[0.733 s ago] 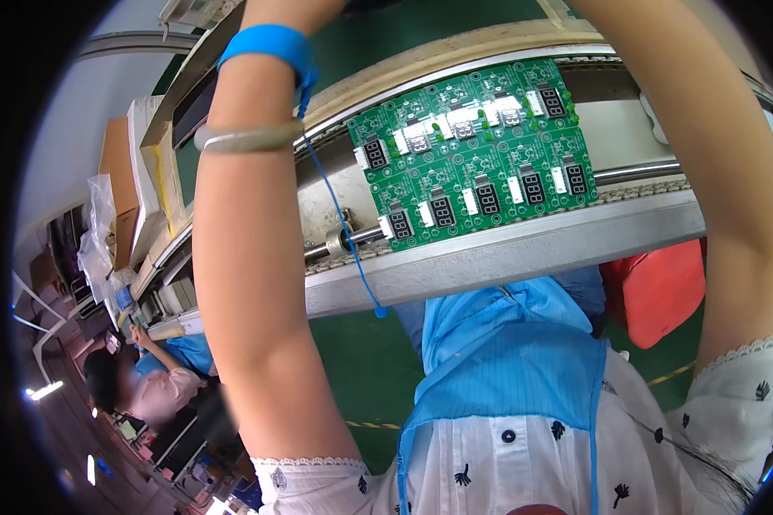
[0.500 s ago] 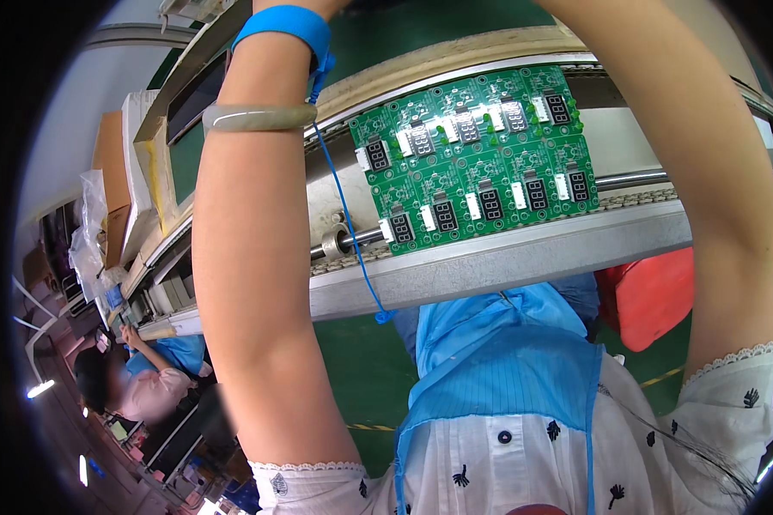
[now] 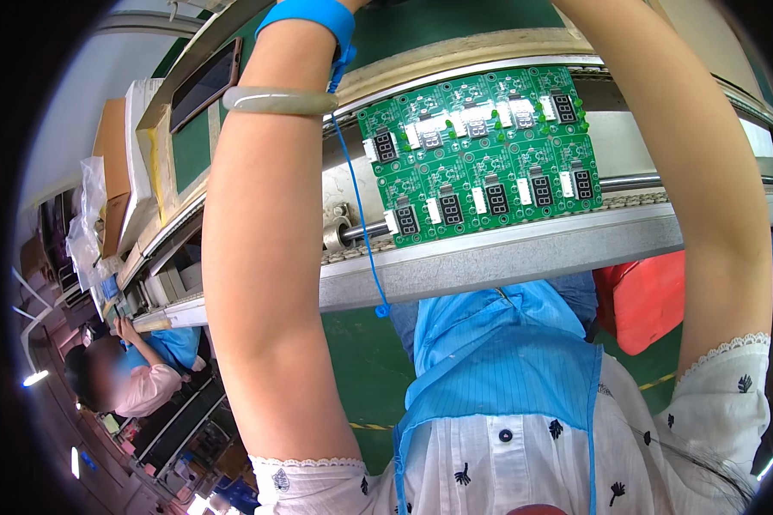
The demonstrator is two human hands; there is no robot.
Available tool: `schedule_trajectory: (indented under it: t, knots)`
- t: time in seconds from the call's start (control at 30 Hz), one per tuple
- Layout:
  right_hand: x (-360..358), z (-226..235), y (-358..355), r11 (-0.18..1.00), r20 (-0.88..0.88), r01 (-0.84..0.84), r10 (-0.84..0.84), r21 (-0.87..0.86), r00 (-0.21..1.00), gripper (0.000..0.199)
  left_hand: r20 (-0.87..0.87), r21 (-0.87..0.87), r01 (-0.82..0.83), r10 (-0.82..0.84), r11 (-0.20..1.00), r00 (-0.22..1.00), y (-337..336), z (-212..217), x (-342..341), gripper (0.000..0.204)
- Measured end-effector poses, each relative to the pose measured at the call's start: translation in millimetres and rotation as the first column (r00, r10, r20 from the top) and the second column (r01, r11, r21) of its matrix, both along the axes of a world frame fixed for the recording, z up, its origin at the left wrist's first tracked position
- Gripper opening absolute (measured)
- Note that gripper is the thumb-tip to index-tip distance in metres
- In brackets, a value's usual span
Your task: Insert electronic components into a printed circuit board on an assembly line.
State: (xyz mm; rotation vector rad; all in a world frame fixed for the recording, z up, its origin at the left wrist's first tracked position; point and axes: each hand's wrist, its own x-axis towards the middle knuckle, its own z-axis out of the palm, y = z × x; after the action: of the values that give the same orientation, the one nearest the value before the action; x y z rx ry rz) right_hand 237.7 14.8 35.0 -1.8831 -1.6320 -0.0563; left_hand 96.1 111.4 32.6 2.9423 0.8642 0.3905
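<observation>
A green circuit board panel (image 3: 481, 154) with several small black displays and white parts lies on the metal conveyor rail (image 3: 524, 249) in front of me. Both my forearms reach up past it and out of the top of the picture, so neither hand shows. My left arm carries a blue wrist strap (image 3: 311, 15) with a blue coiled cord (image 3: 359, 215) hanging down, and a pale green bangle (image 3: 279, 100). My right arm runs up the right side of the board.
A red container (image 3: 648, 296) sits under the rail at the right. Cardboard boxes and a dark screen (image 3: 202, 81) stand along the line at the left. Another person (image 3: 133, 382) in blue works further down the line at the lower left.
The view has shifted slightly; the board and rail sit a little lower and more to the right in the picture. My arms stay raised out of the top edge.
</observation>
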Motion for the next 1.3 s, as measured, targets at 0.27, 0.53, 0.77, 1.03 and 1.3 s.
schedule_trajectory:
  t: [0.27, 0.53, 0.77, 1.03, 1.3]
  knots:
    - [-6.1, -3.1, -59.2, 0.989, -0.625, -0.042, 0.123, 0.142, 0.771, 0.021, 0.112, 0.005, -0.022, 0.021, 1.0, 0.993, -2.0, -4.3, 5.4, 0.019]
    - [-34.2, -2.0, -112.6, 0.994, -0.973, -0.11, 0.0, -0.026, 0.23, 0.02, 0.357, -0.049, 0.096, -0.073, 0.994, 0.931, 5.1, -6.6, 0.4, 0.021]
    - [-44.0, 3.7, -126.3, 0.991, -0.995, -0.134, 0.02, 0.006, 0.102, 0.02, 0.34, -0.013, 0.186, -0.171, 0.982, 0.925, 0.0, -7.1, -2.7, 0.021]
    - [-32.8, -27.0, -131.0, 0.976, -0.894, -0.196, 0.173, 0.098, 0.414, 0.022, 0.337, -0.022, 0.189, -0.171, 0.982, 0.926, -3.8, -9.2, -4.3, 0.021]
    - [-31.4, -35.8, -133.9, 0.969, -0.841, -0.208, 0.225, 0.137, 0.492, 0.023, 0.586, -0.519, 0.371, 0.004, 0.771, 0.811, -14.2, -4.2, -30.5, 0.019]
